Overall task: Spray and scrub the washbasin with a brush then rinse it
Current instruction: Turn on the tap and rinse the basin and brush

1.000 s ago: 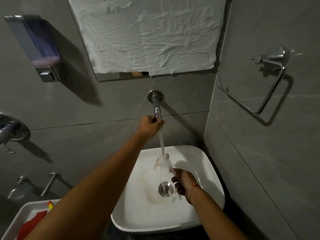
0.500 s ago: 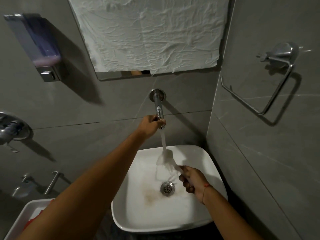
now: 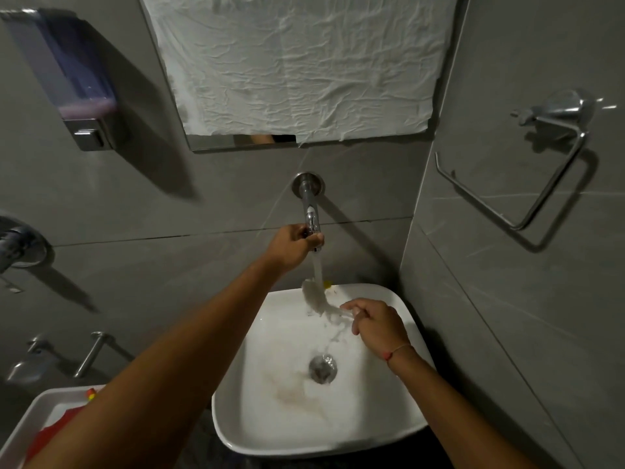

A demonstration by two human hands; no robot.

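Grey tiled walls close in on two sides of us, and a mirror above is almost wholly covered by a crinkled white sheet. Below it sits the white washbasin, pushed into the corner, wet inside, with a faint brownish stain left of its metal drain.

On the left wall hangs a soap dispenser holding a little pinkish liquid; on the right wall we see a chrome towel ring. At the lower left corner a white tray shows something red inside.

Our left hand reaches up and is wrapped around the end of the wall-mounted tap, from which water pours down towards the back of the basin. Our right hand hovers over the basin's right rear part, fingers loosely curled around what seems to be a pale brush; splashing water blurs it, so we cannot tell for certain. A thin red thread circles that wrist.
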